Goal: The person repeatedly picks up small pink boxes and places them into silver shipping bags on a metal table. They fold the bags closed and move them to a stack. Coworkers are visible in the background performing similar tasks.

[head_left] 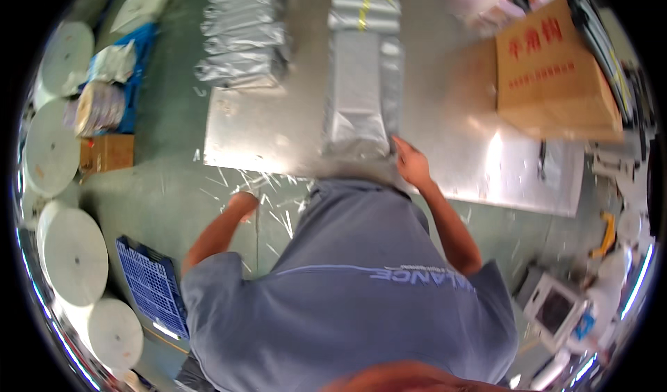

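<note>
A flat silver-grey package [358, 93] lies lengthwise on the metal table [445, 100], its near end by the table's front edge. My right hand [411, 164] is at the near right corner of this package, its forefinger stretched toward the side. Whether that finger touches the package I cannot tell. My left hand [243, 204] hangs low in front of the table edge, above the floor; its fingers are mostly hidden and blurred. Beyond the package lies another silver bundle [347, 10] with a yellow strap [363, 10] across it.
Several silver packages [243, 44] form a row at the table's left. At the right stands a large cardboard box [556, 79]. White scraps [281, 222] litter the floor. Big white rolls [75, 256] and a blue pallet [153, 284] stand at the left.
</note>
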Demonstrator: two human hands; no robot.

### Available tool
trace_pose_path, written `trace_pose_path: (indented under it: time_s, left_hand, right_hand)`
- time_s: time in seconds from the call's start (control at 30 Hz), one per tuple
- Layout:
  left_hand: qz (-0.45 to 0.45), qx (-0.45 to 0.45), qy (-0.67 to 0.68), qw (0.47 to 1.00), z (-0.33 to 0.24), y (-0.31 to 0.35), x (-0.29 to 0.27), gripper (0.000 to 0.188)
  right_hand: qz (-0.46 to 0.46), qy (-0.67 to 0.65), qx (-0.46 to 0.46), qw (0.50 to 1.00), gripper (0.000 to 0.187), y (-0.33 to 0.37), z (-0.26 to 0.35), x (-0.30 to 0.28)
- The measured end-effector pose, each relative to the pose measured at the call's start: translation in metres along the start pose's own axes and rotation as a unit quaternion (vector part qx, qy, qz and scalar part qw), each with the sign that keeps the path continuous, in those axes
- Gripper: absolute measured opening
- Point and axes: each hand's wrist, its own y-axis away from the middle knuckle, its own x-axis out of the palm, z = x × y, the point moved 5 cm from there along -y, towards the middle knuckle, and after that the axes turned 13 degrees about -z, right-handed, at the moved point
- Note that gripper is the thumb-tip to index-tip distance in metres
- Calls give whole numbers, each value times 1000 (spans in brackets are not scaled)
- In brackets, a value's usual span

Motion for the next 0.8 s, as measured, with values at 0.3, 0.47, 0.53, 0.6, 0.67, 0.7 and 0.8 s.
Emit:
trace_pose_path:
  time_s: [0.3,0.47,0.53,0.6,0.67,0.7,0.8]
  left_hand:
    - [-641,348,-194,656,-162,11,-310,40]
    - [-579,385,-34,718,-168,-16,-314,32]
    - [-540,350,232,729,-156,-4,-315,18]
    - [-419,218,572,670,-139,-23,-294,14]
    - [-344,142,779,505,-131,-59,-281,23]
    - [-316,105,840,428,-139,-68,-284,25]
    - [-345,-11,836,427,-144,-117,-269,29]
  right_hand:
    - [135,161,-184,960,64,-22,-4,34]
    - [59,-77,-19,995,33,-24,-23,20]
    - [9,-268,100,958,21,-33,-27,20]
    - [-12,-354,215,910,20,-48,-25,25]
    - [-4,-337,327,883,26,-71,-24,27]
    - [-10,-319,361,876,27,-75,-30,40]
    - [-39,-231,401,885,30,-77,-40,72]
